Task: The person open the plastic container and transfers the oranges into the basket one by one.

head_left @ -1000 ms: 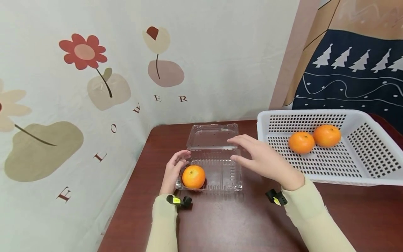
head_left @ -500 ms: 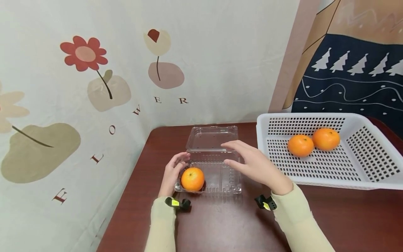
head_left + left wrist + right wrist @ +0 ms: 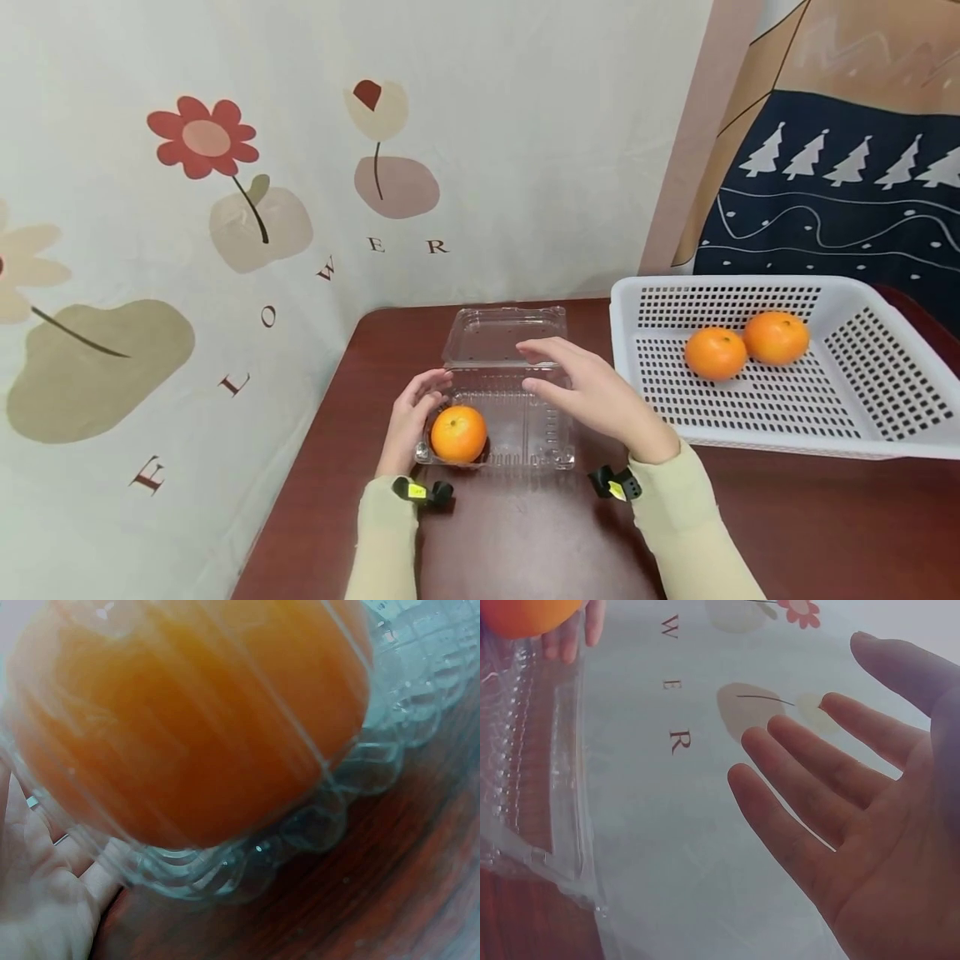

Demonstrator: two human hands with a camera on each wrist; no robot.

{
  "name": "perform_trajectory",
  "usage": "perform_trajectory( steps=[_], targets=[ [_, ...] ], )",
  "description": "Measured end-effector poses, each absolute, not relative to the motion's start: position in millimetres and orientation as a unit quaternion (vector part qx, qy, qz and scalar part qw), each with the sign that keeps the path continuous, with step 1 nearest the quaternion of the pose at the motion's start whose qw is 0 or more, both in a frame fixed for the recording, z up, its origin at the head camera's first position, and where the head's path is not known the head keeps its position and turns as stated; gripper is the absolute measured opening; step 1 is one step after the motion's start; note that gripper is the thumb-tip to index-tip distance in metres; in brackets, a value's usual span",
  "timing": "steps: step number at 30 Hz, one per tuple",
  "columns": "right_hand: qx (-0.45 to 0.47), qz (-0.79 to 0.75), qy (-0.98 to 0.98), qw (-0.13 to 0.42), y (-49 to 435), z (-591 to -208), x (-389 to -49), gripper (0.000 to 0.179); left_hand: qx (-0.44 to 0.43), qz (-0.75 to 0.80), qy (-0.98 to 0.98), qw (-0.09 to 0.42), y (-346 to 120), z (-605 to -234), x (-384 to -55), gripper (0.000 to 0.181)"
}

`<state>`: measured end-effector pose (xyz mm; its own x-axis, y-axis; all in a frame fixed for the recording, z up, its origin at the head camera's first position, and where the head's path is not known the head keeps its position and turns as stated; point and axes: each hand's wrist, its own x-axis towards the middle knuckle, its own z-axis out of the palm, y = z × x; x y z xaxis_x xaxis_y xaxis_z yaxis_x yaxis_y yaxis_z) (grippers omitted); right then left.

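Observation:
A clear plastic clamshell box (image 3: 504,429) stands on the table with its lid (image 3: 504,337) folded back toward the wall. One orange (image 3: 458,434) sits at the left end of the box. Along the box's left side rests my left hand (image 3: 409,417), fingers extended. In the left wrist view its palm (image 3: 45,892) lies just outside the clear wall, with the orange (image 3: 195,720) behind that plastic. My right hand (image 3: 592,392) hovers over the right part of the box, holding nothing. Its fingers (image 3: 802,817) are spread and slightly bent in the right wrist view.
A white perforated basket (image 3: 862,400) stands on the right of the brown table (image 3: 517,542). Inside it, two oranges (image 3: 716,353) lie side by side. A cloth wall (image 3: 525,167) with printed flowers rises behind the table.
My right hand has moved a little left over the box. The left hand keeps its place beside the box, and the orange stays in it. The head view has tilted slightly upward.

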<state>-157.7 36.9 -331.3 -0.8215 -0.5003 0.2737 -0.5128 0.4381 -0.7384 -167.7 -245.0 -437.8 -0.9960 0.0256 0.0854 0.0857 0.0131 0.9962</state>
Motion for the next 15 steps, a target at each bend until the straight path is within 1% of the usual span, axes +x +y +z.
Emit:
perform_trajectory(
  steps=[15],
  targets=[
    [0.301,0.425,-0.853,0.014,34.5,-344.2,-159.1,0.044,-0.044,-0.691,-0.721,0.026,-245.3,-439.7,-166.3,0.032]
  ],
)
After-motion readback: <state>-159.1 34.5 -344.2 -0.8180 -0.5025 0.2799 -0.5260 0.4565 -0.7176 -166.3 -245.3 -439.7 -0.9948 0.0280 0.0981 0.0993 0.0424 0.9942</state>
